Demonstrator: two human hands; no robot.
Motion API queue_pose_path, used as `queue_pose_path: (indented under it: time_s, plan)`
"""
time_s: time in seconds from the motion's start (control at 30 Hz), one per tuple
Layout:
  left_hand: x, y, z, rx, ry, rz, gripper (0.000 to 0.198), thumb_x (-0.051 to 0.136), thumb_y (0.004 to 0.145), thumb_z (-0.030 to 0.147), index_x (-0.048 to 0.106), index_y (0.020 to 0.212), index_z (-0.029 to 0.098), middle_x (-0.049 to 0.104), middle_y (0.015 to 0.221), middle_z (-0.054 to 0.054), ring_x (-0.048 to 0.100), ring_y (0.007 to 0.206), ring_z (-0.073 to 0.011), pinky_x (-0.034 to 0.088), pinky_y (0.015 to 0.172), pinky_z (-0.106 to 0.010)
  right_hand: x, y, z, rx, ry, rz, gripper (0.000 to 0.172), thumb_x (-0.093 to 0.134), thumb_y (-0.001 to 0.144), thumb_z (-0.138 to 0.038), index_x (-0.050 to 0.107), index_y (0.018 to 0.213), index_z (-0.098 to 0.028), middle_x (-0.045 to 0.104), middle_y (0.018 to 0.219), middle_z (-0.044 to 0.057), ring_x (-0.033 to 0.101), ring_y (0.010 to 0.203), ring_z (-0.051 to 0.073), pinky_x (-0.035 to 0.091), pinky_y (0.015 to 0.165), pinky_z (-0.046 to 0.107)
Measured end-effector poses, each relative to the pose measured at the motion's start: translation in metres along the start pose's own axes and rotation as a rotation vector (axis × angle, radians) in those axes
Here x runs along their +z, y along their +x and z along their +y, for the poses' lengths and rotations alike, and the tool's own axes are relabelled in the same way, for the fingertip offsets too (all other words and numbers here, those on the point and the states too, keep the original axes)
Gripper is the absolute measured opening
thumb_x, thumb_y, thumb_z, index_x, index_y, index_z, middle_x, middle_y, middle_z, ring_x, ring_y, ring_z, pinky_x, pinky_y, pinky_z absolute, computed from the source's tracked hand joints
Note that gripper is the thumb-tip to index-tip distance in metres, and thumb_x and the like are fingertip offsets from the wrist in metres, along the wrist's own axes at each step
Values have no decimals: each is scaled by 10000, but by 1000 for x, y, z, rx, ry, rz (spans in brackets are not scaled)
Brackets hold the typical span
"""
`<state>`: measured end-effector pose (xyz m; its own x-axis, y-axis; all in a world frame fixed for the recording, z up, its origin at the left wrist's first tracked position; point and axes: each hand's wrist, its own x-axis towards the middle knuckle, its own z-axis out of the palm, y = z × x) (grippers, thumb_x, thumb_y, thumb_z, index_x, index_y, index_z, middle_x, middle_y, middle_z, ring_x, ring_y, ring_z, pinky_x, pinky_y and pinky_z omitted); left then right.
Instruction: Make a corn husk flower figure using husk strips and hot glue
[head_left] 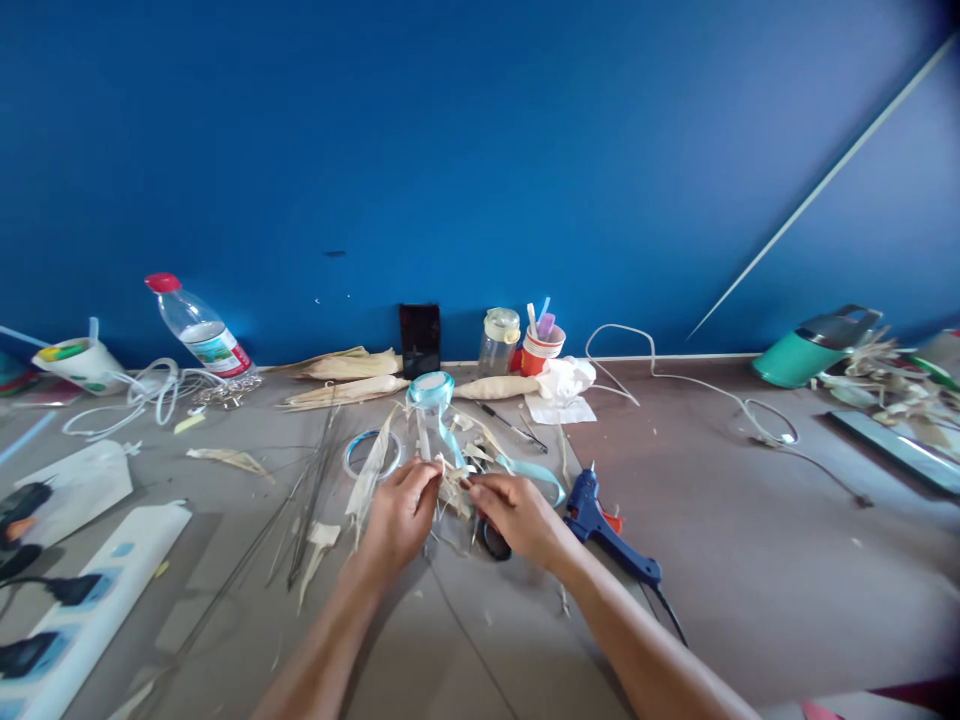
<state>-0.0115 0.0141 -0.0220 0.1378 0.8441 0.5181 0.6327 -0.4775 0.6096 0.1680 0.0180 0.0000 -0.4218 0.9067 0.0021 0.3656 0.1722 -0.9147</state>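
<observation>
In the middle of the table, my left hand (403,508) and my right hand (523,515) face each other a short way apart. Both have their fingertips pinched on a small pale strip of corn husk (452,474); its exact shape is too small to make out. Black-handled scissors (496,542) lie partly hidden below my right hand. Behind my hands are a roll of light blue ribbon (430,391) and loose husk pieces. A roll of tape (373,455) lies beyond my left hand, partly under a husk strip (370,477).
A blue glue gun (611,530) lies right of my right hand, its cord trailing forward. Thin wires (309,495) and a power strip (112,600) are on the left. Along the wall stand a plastic bottle (201,330), a phone (420,340), a jar (499,340) and paper cups (541,352).
</observation>
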Motion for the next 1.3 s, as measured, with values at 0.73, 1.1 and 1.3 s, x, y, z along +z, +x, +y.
queue_pose_path:
  time_s: [0.73,1.1,1.3]
  plan:
    - [2,-4,0,-18,34,-25,180,419,877,163,594,842,185,642,831,-59,588,795,-151,454,722,-260,3,0,-4,-11,-154,136,247,402,774,-58,617,751,-177,570,582,-18,524,548,106,376,573,196]
    - [4,-4,0,-16,33,-42,178,411,878,167,585,848,195,644,833,-55,587,795,-156,453,725,-273,3,0,-9,-16,-104,106,209,415,797,-119,611,740,-165,589,665,10,520,645,139,373,616,227]
    - [7,-6,2,29,48,-46,166,428,873,149,586,864,197,659,863,-46,600,813,-150,459,739,-266,4,1,-5,18,-138,97,315,424,862,-299,485,578,-176,420,532,-23,383,542,113,300,538,233]
